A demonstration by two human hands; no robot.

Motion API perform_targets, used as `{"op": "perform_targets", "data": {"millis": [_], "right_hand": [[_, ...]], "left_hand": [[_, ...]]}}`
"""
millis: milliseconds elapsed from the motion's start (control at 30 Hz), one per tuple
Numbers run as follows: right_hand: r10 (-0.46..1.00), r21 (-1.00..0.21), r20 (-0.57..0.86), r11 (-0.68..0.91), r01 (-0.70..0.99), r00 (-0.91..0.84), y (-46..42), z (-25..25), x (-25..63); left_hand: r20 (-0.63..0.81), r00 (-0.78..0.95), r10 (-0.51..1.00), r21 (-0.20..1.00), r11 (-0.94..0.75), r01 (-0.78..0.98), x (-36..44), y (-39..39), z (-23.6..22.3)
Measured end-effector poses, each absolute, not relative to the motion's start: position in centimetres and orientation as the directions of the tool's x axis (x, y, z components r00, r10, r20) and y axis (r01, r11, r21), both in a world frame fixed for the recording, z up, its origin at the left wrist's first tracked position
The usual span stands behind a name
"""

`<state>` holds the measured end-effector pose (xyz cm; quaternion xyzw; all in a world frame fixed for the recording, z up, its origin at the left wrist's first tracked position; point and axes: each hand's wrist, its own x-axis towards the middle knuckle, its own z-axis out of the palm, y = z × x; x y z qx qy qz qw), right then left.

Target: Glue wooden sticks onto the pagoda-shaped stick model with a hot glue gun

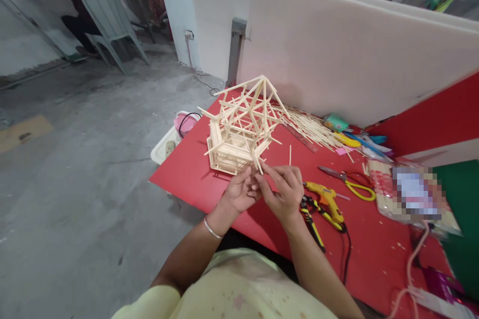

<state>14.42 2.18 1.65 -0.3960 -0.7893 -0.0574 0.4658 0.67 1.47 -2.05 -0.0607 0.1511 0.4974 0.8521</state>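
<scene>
A cage-like frame of thin pale wooden sticks [235, 151] stands over the red tabletop, with a many-sided base and a pointed top. Stick ends jut out from its corners. At its near corner, my right hand [285, 190] is closed, thumb and forefinger pinched by the end of a jutting stick. My left hand [239, 194] is just left of it, fingers curled and thumb up against the base's lower edge. What the left fingertips hold is too small to make out. A bracelet [212, 228] circles my left wrist.
Right of my hands lie a yellow glue gun [326, 198], cutting pliers [311, 224] and scissors [350, 182]. Loose sticks [310, 127] spread along the back, near a ruler [300, 138]. A white tray [159, 152] is beyond the left edge. Someone sits near a chair [107, 7].
</scene>
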Motion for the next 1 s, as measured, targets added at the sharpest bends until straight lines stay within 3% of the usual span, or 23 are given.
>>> {"op": "perform_targets", "data": {"millis": [200,333,433,500,567,733,1000], "right_hand": [[0.542,-0.302,0.807,0.721,0.623,-0.235,2.2,1.8,14.7],[0.643,-0.454,0.736,0.703,0.548,-0.214,2.0,2.2,15.1],[0.760,-0.644,0.624,0.633,0.429,-0.184,1.9,2.4,15.1],[0.806,-0.744,0.570,0.589,0.317,-0.159,2.0,2.2,14.9],[0.828,-0.799,0.537,0.560,0.218,-0.160,2.1,1.8,14.6],[0.834,-0.825,0.501,0.541,0.163,-0.231,2.5,1.0,14.4],[0.810,-0.823,0.534,0.564,0.070,-0.241,3.1,0.4,14.3]], "left_hand": [[-0.275,0.435,0.858,0.133,0.481,-0.866,0.8,2.3,-1.7],[-0.301,0.361,0.882,0.307,0.449,-0.840,1.3,1.8,-2.1],[-0.356,-0.029,0.934,0.652,0.226,-0.724,1.3,0.3,-2.8],[-0.195,-0.306,0.932,0.861,0.013,-0.508,0.9,-0.8,-3.1],[-0.026,-0.419,0.908,0.938,-0.123,-0.325,0.1,-1.6,-3.0],[0.173,-0.235,0.956,0.972,-0.205,-0.116,-1.6,-1.7,-1.3],[0.261,-0.085,0.962,0.964,-0.265,-0.037,-2.4,0.1,-0.4]]}}
